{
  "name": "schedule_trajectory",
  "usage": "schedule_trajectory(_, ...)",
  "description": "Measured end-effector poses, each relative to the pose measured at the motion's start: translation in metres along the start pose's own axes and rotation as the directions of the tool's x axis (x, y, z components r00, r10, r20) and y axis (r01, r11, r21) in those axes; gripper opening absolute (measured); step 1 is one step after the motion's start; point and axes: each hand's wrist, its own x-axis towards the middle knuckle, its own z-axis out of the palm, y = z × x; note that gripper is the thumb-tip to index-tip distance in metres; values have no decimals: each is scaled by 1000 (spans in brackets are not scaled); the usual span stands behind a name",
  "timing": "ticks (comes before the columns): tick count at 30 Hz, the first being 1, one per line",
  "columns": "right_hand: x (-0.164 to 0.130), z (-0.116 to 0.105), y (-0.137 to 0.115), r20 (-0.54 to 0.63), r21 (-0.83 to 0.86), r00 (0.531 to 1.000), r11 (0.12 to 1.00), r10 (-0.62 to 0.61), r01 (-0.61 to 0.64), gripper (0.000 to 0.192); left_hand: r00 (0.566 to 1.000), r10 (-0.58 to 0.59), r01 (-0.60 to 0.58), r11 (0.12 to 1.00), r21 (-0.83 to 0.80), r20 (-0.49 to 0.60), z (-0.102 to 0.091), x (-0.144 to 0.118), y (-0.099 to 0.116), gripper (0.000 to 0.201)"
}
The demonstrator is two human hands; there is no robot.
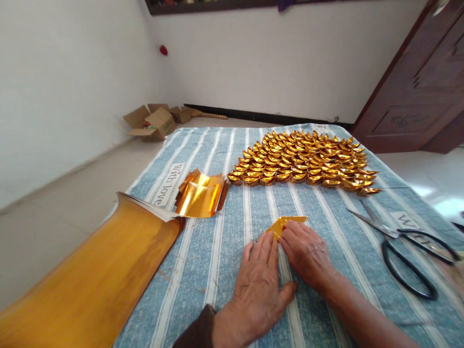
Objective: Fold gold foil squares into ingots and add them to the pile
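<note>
A small piece of gold foil paper (pixel 275 227), folded with an angled edge, lies on the striped cloth in front of me. My left hand (pixel 257 287) rests flat, its fingertips on the paper's near left part and its thumb spread to the side. Curled fingers of my right hand (pixel 305 247) press on the paper's right part, hiding some of it. Beyond both hands stand rows of folded gold foil ingots (pixel 300 159). Cut gold foil sheets (pixel 200 195) are piled to the left of them, slightly curved.
Large gold sheets (pixel 94 280) hang over the left table edge. Black-handled scissors (pixel 390 232) lie with their blades apart on the right of the blue striped tablecloth (pixel 219 255). An opened cardboard box (pixel 150 123) sits on the floor behind, and a dark wooden door (pixel 415 81) stands at right.
</note>
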Motion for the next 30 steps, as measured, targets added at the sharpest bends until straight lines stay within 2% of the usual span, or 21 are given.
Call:
schedule_trajectory(14,-1,-1,4,-20,40,1000,999,8,-8,25,1000,13,-14,999,30,17,-3,1,1,75)
schedule_trajectory(21,2,-3,-2,-19,30,999,999,37,-36,23,1000,22,-22,1000,9,-17,0,0,0,76)
schedule_trajectory(30,3,-3,0,43,83,994,991,105,-108,15,1000,24,-24,999,46,-3,-1,0,-1,76)
